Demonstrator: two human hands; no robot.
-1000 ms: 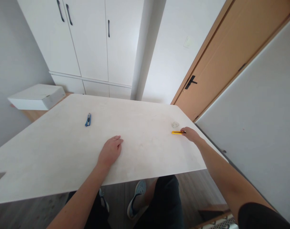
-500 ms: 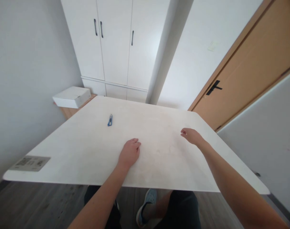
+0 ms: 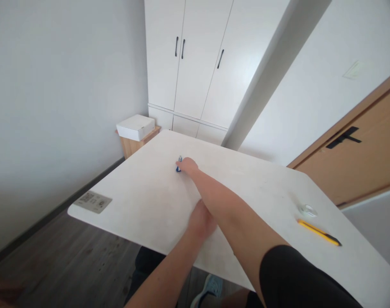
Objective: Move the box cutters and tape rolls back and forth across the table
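A small blue and silver stapler [image 3: 178,169] lies on the far left part of the white table [image 3: 143,188]. Over it is my right hand [image 3: 189,165], fingers closed around its side, with the stapler partly covered. My left hand [image 3: 201,220] rests on the table nearer to me, below my right forearm. That forearm crosses in front of it, and the left fingers are mostly hidden.
On the right of the table lie a clear roll of tape [image 3: 308,210] and a slim yellow and black tool [image 3: 320,232]. A label [image 3: 92,202] is stuck at the left corner. Beyond stand a white box [image 3: 136,127] on a wooden stand and white cabinets [image 3: 195,68].
My right hand has crossed from the right side to the stapler and closed on it. The view has turned, bringing the tape and yellow tool into sight.
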